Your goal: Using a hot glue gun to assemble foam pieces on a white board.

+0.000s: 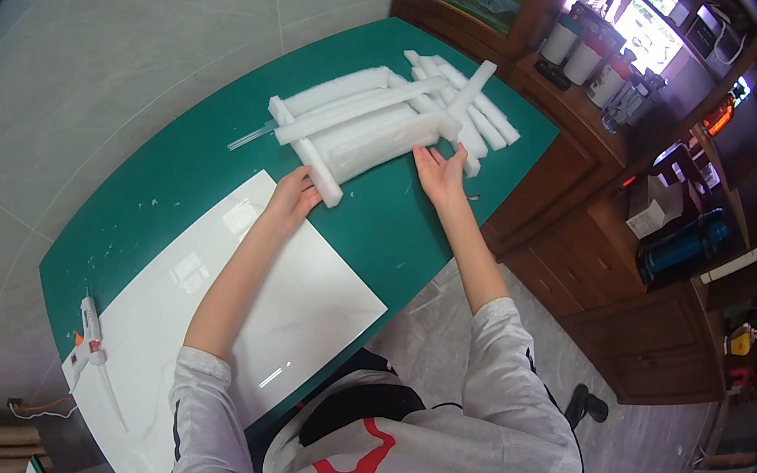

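Observation:
A loose frame of white foam pieces lies on the green table [354, 243], away from me. My left hand [294, 196] rests against the near left end of it, fingers stretched along a short foam block [320, 173]. A wide foam slab [380, 145] spans the middle, with a long foam strip [356, 111] behind it. My right hand [441, 173] is palm up by the slab's right end, thumb and fingers apart, fingertips touching or very near the foam. Whether the left fingertips reach under the block cannot be made out.
More foam strips [496, 123] are heaped at the far right. Thin clear sticks [252, 137] poke out on the left. A glossy white board [316, 286] lies nearer me, with a hot glue gun [92, 338] on its left edge. A wooden cabinet [562, 165] stands to the right.

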{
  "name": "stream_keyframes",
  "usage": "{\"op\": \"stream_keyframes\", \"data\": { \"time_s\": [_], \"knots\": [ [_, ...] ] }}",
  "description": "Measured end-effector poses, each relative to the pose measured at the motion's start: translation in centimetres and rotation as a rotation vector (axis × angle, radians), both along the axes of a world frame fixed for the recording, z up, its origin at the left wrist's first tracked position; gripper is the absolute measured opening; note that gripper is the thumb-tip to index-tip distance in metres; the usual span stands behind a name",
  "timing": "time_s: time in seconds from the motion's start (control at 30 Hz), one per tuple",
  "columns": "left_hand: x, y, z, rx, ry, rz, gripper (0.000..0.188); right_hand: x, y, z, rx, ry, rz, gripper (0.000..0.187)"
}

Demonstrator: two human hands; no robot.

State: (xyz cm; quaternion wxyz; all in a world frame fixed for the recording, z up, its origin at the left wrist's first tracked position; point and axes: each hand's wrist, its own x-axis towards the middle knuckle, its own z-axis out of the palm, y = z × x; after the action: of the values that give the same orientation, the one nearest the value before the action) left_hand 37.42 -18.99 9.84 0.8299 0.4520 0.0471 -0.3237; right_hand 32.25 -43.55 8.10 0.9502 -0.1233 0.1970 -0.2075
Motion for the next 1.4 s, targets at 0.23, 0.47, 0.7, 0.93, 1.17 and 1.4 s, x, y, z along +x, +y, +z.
{"op": "stream_keyframes", "data": {
  "time_s": [0.23, 0.47, 0.7, 0.93, 1.17, 1.4],
  "knots": [
    [0.9, -2.2, -1.6, -0.045, 0.013, 0.028, 0.025, 1.4, 0.8, 0.6, -0.141, 0.018, 0.031, 0.091],
    [0.7, -1.6, -1.0, 0.416, -0.238, -0.088, 0.033, -1.2, 2.4, 1.0, -0.281, 0.151, 0.114, 0.083],
    [-0.3, -1.4, -0.6, 0.482, -0.337, -0.08, 0.029, -2.9, 3.6, 1.2, -0.391, 0.137, 0.187, 0.078],
    [-0.5, -1.7, -0.4, 0.683, -0.585, -0.068, 0.026, -3.9, 5.9, 2.2, -0.559, 0.156, 0.155, 0.065],
    [-1.4, 0.4, 0.1, 0.741, -0.591, -0.118, 0.026, -2.1, 6.5, 1.5, -0.55, 0.076, 0.279, 0.066],
    [-3.8, 3.4, 2.2, 0.727, -0.638, -0.132, 0.025, 0.6, 8.0, 2.4, -0.555, 0.106, 0.224, 0.067]
  ]
}}
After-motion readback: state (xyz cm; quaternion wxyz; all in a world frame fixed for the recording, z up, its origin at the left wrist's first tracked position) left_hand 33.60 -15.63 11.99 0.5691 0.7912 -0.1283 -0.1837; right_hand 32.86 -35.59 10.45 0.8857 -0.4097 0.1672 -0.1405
